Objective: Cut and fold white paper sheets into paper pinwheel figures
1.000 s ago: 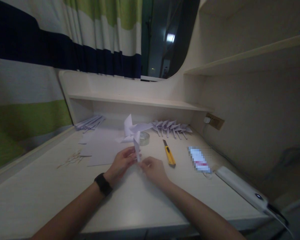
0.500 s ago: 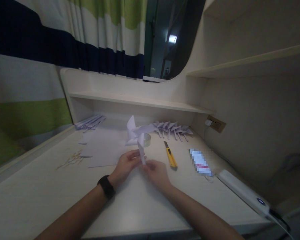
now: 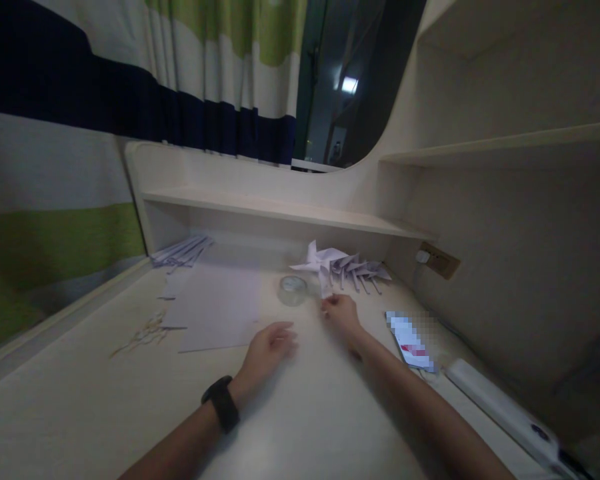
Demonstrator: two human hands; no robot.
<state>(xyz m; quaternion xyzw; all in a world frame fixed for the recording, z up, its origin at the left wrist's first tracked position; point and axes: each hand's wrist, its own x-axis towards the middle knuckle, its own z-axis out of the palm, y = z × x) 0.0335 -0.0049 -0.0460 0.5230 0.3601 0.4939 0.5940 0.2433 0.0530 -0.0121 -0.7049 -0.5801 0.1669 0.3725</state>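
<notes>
My right hand [image 3: 341,313] pinches the lower end of a white paper pinwheel [image 3: 325,259], its folded blades spread at the top. Several finished-looking paper pinwheels [image 3: 367,270] lie in a row just right of it, partly overlapped by the held one. Holding nothing, my left hand [image 3: 270,348] hovers over the desk with loosely curled, slightly blurred fingers. A roll of clear tape [image 3: 293,291] lies between the two hands, farther back. White paper sheets [image 3: 215,300] are left of the tape. My right forearm hides most of the yellow cutter.
Rolled paper sticks [image 3: 183,253] are piled at the back left, and thin tangled strips [image 3: 143,331] lie nearer. To the right are a phone [image 3: 410,340] and a long white power strip [image 3: 500,407]. A low shelf [image 3: 280,210] overhangs the desk's back.
My right hand has carried the pinwheel right and away from me to the pinwheel row. My left hand has let go of it. The view has shifted slightly.
</notes>
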